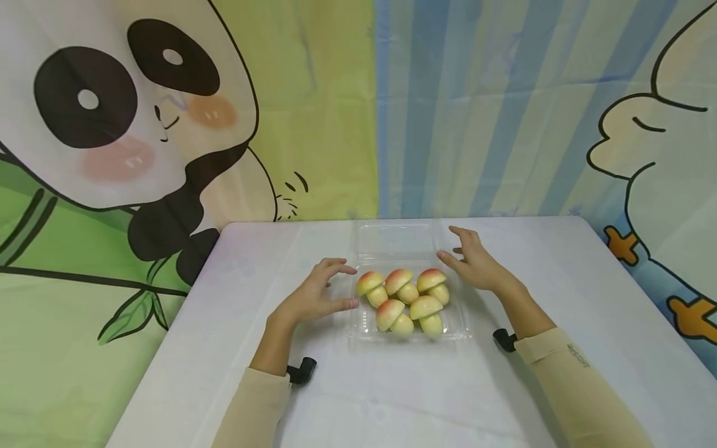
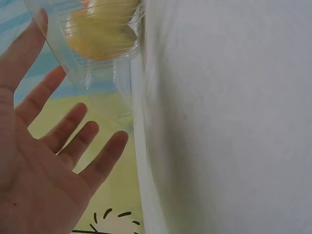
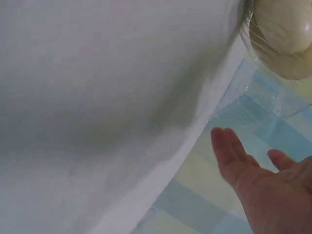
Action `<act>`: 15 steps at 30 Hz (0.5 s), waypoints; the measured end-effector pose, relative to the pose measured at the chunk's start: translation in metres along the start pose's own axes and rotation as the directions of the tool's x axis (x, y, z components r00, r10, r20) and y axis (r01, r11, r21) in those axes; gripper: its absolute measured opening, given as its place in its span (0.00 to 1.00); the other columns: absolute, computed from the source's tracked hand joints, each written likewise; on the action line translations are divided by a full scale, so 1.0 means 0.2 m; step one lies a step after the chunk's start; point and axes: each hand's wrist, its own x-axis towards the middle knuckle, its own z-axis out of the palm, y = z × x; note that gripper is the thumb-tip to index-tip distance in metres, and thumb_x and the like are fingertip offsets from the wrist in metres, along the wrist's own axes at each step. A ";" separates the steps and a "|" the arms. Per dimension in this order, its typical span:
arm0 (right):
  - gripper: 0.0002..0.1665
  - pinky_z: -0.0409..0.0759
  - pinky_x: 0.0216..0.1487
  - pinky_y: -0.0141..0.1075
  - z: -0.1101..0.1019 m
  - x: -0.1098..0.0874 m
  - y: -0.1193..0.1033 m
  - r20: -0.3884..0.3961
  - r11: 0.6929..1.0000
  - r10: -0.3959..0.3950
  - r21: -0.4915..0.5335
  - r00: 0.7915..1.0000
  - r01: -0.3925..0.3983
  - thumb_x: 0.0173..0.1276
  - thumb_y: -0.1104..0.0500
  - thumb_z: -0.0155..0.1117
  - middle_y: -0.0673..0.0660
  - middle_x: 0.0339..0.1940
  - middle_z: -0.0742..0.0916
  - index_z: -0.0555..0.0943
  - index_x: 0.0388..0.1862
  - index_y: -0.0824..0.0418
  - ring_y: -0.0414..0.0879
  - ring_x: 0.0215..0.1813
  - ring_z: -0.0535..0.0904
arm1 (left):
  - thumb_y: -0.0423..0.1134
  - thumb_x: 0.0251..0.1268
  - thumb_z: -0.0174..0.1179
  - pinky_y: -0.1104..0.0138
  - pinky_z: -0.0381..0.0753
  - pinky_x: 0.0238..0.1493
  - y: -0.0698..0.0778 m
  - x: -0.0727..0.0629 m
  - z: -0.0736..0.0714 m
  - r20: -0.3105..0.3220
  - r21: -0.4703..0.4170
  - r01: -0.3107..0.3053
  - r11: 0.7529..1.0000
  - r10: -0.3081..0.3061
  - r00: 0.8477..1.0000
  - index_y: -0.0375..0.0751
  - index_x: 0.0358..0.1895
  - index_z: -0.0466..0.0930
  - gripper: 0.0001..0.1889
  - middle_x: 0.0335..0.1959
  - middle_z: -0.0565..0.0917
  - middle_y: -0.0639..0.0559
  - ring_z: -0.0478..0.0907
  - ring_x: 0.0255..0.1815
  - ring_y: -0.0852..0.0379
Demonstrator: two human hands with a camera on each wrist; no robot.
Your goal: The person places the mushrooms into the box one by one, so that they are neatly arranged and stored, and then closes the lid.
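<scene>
A clear plastic box (image 1: 366, 333) lies in the middle of the table in the head view, its hinged lid (image 1: 396, 241) folded back toward the wall. Several mushroom-shaped pieces (image 1: 401, 281) with red-yellow caps and pale stems sit inside the box in two rows. My left hand (image 1: 316, 295) is at the box's left side, fingers spread, with thumb and fingertips by the rim; whether they touch it, I cannot tell. My right hand (image 1: 475, 261) hovers at the right, near the lid's hinge, fingers extended and nothing held. In the left wrist view, yellow pieces (image 2: 102, 36) show through the ribbed box wall.
A white cloth covers the table (image 1: 358, 398). Behind it hangs a printed curtain (image 1: 313, 112) with a panda and stripes. Small black devices (image 1: 302, 371) sit at both wrists.
</scene>
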 end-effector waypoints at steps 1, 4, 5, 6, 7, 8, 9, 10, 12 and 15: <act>0.51 0.68 0.70 0.65 0.00 0.01 0.00 0.018 0.999 0.029 0.038 0.999 -0.030 0.81 0.39 0.51 0.73 0.81 0.49 0.39 0.84 0.62 0.73 0.75 0.65 | 0.56 0.56 0.76 0.44 0.70 0.72 0.00 0.00 0.00 -0.003 -0.008 0.000 1.000 0.000 1.000 0.50 0.64 0.79 0.33 0.77 0.64 0.48 0.62 0.76 0.44; 0.55 0.64 0.74 0.64 0.01 0.05 0.01 0.069 0.978 0.103 0.175 0.992 -0.114 0.80 0.35 0.50 0.72 0.83 0.50 0.34 0.85 0.60 0.71 0.77 0.63 | 0.54 0.56 0.78 0.45 0.71 0.71 0.01 0.00 0.00 -0.008 -0.037 -0.011 0.999 0.011 1.000 0.49 0.55 0.84 0.26 0.74 0.67 0.49 0.65 0.75 0.45; 0.55 0.63 0.75 0.64 0.01 0.06 0.01 0.080 0.965 0.122 0.222 0.989 -0.137 0.80 0.34 0.50 0.71 0.84 0.51 0.33 0.85 0.59 0.70 0.77 0.63 | 0.53 0.56 0.78 0.45 0.71 0.70 0.02 0.00 0.00 -0.006 -0.047 -0.016 0.999 0.016 1.000 0.48 0.52 0.85 0.24 0.73 0.68 0.48 0.65 0.74 0.46; 0.55 0.62 0.75 0.64 0.01 0.06 0.01 0.088 0.952 0.138 0.263 0.987 -0.157 0.80 0.34 0.50 0.71 0.84 0.52 0.32 0.85 0.57 0.70 0.78 0.63 | 0.52 0.56 0.78 0.45 0.71 0.70 0.02 0.00 0.00 -0.004 -0.055 -0.021 0.998 0.021 1.000 0.47 0.50 0.85 0.22 0.72 0.69 0.47 0.66 0.74 0.46; 0.55 0.62 0.76 0.63 0.01 0.07 0.01 0.087 0.939 0.146 0.301 0.985 -0.166 0.80 0.34 0.50 0.70 0.84 0.52 0.31 0.85 0.56 0.71 0.77 0.63 | 0.51 0.56 0.78 0.45 0.72 0.70 0.02 0.00 0.00 -0.003 -0.059 -0.024 0.998 0.024 1.000 0.45 0.48 0.86 0.21 0.71 0.70 0.46 0.67 0.73 0.47; 0.55 0.62 0.76 0.62 0.01 0.08 0.01 0.079 0.928 0.148 0.334 0.986 -0.166 0.80 0.34 0.50 0.70 0.84 0.53 0.32 0.85 0.56 0.70 0.78 0.63 | 0.50 0.56 0.78 0.45 0.71 0.70 0.02 0.00 0.00 -0.002 -0.063 -0.028 0.998 0.027 1.000 0.44 0.46 0.86 0.20 0.70 0.71 0.46 0.68 0.72 0.47; 0.54 0.62 0.76 0.62 0.02 0.09 0.01 0.065 0.918 0.143 0.364 0.988 -0.157 0.80 0.35 0.50 0.69 0.84 0.54 0.32 0.85 0.55 0.70 0.78 0.62 | 0.50 0.57 0.78 0.46 0.71 0.70 0.02 0.00 0.00 -0.002 -0.066 -0.026 0.997 0.026 1.000 0.43 0.45 0.86 0.19 0.69 0.72 0.45 0.68 0.71 0.47; 0.53 0.63 0.76 0.61 0.02 0.09 0.00 0.043 0.911 0.136 0.387 0.990 -0.142 0.80 0.36 0.51 0.69 0.83 0.55 0.34 0.85 0.55 0.69 0.78 0.62 | 0.49 0.57 0.78 0.46 0.71 0.70 0.02 0.00 0.00 -0.002 -0.070 -0.024 0.997 0.024 1.000 0.43 0.44 0.86 0.19 0.69 0.73 0.46 0.69 0.71 0.47; 0.52 0.65 0.75 0.60 0.02 0.09 0.00 -0.012 0.901 0.115 0.422 0.993 -0.099 0.80 0.37 0.52 0.68 0.83 0.58 0.37 0.85 0.56 0.66 0.79 0.61 | 0.50 0.56 0.78 0.45 0.71 0.70 0.03 0.00 0.00 -0.006 -0.063 -0.018 0.998 0.018 1.000 0.43 0.43 0.86 0.18 0.68 0.73 0.49 0.69 0.70 0.47; 0.48 0.67 0.74 0.59 0.01 0.10 -0.02 -0.098 0.888 0.081 0.459 0.992 -0.027 0.81 0.41 0.53 0.67 0.81 0.62 0.42 0.85 0.58 0.63 0.80 0.61 | 0.51 0.55 0.79 0.45 0.71 0.69 0.02 -0.01 0.00 -0.016 -0.040 -0.019 0.999 0.018 1.000 0.45 0.42 0.86 0.18 0.66 0.74 0.53 0.69 0.70 0.46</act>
